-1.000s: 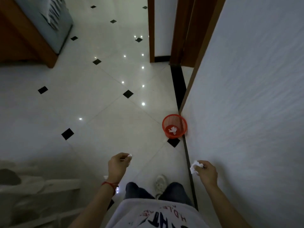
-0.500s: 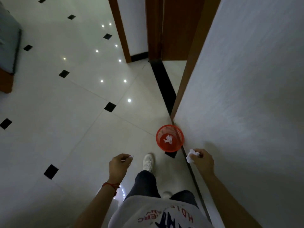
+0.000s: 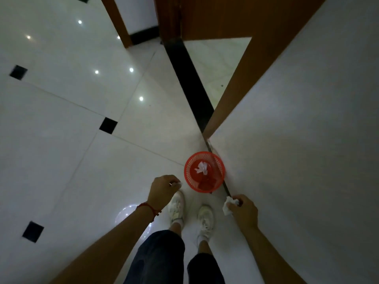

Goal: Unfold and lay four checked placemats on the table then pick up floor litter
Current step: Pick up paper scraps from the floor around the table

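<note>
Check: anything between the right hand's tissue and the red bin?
Head view: nothing. Only a short bare strip of floor along the wall base separates the tissue in the right hand from the bin.

White tiled floor [image 3: 61, 160], wooden door frame [image 3: 231, 95], white wall [image 3: 307, 140].

A red mesh basket [image 3: 217, 182] holding white paper [image 3: 202, 168] stands on a white floor [image 3: 61, 140] with black diamond insets.
</note>
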`<state>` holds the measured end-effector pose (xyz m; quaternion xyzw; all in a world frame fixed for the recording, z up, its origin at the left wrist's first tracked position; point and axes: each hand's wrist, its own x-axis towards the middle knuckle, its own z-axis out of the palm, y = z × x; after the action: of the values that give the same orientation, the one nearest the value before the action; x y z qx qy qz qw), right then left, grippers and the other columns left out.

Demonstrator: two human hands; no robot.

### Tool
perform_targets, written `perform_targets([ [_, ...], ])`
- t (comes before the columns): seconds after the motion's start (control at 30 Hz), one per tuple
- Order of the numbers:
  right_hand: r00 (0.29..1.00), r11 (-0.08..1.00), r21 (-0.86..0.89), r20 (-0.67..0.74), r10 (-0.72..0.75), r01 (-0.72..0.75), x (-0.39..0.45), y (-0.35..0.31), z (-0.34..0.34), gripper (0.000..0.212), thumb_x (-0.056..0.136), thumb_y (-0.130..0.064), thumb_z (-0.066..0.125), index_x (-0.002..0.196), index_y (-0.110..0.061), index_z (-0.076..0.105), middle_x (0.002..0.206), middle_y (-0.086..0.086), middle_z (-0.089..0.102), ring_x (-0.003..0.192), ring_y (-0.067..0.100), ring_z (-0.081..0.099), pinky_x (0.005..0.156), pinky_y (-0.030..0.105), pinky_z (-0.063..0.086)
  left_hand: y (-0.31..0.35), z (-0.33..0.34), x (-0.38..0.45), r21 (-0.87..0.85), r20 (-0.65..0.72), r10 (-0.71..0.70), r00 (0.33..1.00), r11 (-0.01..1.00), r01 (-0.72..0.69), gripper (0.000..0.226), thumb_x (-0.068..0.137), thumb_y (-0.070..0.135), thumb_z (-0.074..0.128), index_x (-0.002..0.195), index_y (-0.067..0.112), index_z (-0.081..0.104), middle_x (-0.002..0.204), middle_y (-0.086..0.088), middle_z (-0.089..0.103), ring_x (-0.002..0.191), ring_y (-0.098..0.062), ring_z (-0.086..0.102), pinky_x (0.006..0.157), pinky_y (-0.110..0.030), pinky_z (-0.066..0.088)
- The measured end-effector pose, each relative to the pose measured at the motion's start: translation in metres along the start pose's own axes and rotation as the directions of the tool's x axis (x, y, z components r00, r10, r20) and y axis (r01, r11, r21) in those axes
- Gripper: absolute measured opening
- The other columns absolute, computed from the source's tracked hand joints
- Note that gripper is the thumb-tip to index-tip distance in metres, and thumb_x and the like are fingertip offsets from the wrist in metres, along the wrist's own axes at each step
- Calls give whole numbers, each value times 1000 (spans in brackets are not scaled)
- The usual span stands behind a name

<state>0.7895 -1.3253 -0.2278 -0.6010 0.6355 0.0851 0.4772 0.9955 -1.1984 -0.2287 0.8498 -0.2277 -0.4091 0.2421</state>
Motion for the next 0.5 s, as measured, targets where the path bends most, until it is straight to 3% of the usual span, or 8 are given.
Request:
perform_targets([
  [0.13,1000,999,-42,22,13,-12,58,11,34,20,85,-17,63,97,-2,64,95,14,66,89,28,61,73,25,42,-24,51,49,4,15,-73,997,997,73,18,84,17,62,88,3,72,92,-13,73,84,-23,65,72,-21,41],
  [0.27,1000,999,-46,28,6,-5,111,27,72,19,87,-17,61,99,-2,64,97,12,66,87,20,58,75,24,40,-49,101,95,-34,33,-146,989,988,148,20,86,17,60,90,1,70,92,-16,72,75,-20,58,60,-11,37],
  [0.4,999,994,-106,42,-12,16,155,47,106,14,87,-11,60,92,1,64,99,17,67,83,18,54,71,21,35,-72,148,134,-16,106,-163,981,986,166,23,87,18,59,99,1,69,102,-16,71,91,-25,65,77,-21,43],
  [0.5,1000,995,-103,12,10,-8,181,56,126,18,87,-12,59,98,1,63,105,17,66,91,22,58,70,19,34,-82,178,155,-20,139,-164,977,985,169,25,88,19,57,104,3,68,110,-15,68,101,-28,63,90,-30,47],
])
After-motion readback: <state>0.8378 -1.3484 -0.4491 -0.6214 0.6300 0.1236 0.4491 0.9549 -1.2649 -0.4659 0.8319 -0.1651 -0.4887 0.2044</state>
